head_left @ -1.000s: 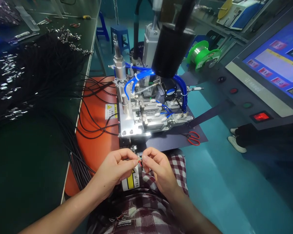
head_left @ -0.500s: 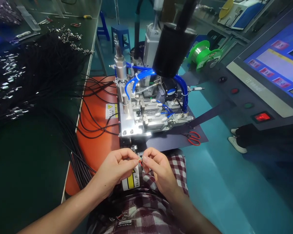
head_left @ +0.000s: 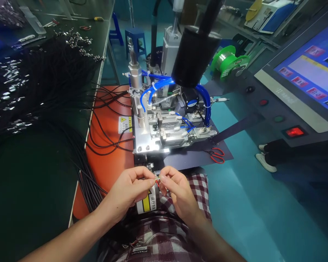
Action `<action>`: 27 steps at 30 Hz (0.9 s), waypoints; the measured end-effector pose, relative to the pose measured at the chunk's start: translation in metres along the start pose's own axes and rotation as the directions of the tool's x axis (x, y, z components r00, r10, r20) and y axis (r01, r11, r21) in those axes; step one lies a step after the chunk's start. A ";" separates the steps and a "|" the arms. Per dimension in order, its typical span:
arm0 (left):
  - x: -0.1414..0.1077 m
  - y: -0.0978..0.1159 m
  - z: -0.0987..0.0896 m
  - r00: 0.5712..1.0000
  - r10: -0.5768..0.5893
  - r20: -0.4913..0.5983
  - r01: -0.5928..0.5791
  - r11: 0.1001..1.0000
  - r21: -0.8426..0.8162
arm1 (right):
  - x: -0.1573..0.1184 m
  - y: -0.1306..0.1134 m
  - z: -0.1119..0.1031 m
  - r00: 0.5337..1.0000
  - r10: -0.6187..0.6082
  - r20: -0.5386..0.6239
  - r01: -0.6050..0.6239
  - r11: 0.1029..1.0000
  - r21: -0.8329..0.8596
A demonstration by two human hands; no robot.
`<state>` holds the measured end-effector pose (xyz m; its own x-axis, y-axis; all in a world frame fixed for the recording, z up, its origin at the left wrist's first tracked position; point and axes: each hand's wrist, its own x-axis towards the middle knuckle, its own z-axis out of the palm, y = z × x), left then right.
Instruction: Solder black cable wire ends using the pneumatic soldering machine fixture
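Observation:
Thin coloured wires [head_left: 157,179], one of them red and one pale, show between my two hands, in front of the machine's near edge. My left hand [head_left: 135,185] is closed in a pinch on them between thumb and forefinger. Close beside it, my right hand [head_left: 176,185] pinches the wires from the other side. Whatever the wires belong to is hidden by the fingers. Behind the hands stands a metal machine [head_left: 169,131] with blue air tubes [head_left: 164,82]. Under my wrists is a white and yellow label [head_left: 147,203] on a dark rounded part.
Black cables [head_left: 90,182] run over an orange surface [head_left: 109,120] on the left, beside a large cable heap [head_left: 57,69]. Red-handled cutters [head_left: 217,155] lie right of the machine. A control panel [head_left: 297,94] and a green spool [head_left: 225,62] stand right; a person's shoes [head_left: 265,162] show there.
Both hands stay nearly in place. The pale wire between the fingertips shows slightly more, and the right fingers have shifted a little.

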<state>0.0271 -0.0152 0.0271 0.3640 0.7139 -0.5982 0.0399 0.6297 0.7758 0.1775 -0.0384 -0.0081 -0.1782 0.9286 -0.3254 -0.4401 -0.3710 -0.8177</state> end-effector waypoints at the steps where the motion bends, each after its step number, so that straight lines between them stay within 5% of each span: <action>1: 0.000 0.000 0.000 1.000 0.000 0.003 0.000 1.000 -0.002 | 0.000 0.001 0.000 1.000 0.008 0.001 -0.008 1.000 0.009; 8: 0.000 0.001 0.000 1.000 0.003 0.020 -0.003 1.000 -0.002 | -0.002 0.005 0.001 1.000 -0.010 -0.011 0.011 1.000 0.013; 17: 0.001 -0.001 0.000 1.000 -0.002 0.011 0.002 1.000 -0.014 | -0.005 -0.005 0.006 0.988 -0.134 -0.079 0.102 0.942 -0.319; 27: -0.001 -0.002 -0.001 1.000 0.013 0.013 -0.012 1.000 -0.011 | -0.002 -0.007 0.005 0.993 -0.044 -0.108 0.024 0.982 -0.186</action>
<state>0.0261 -0.0167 0.0261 0.3763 0.7178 -0.5857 0.0251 0.6241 0.7810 0.1764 -0.0382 0.0006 -0.0620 0.9390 -0.3384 -0.2728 -0.3421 -0.8992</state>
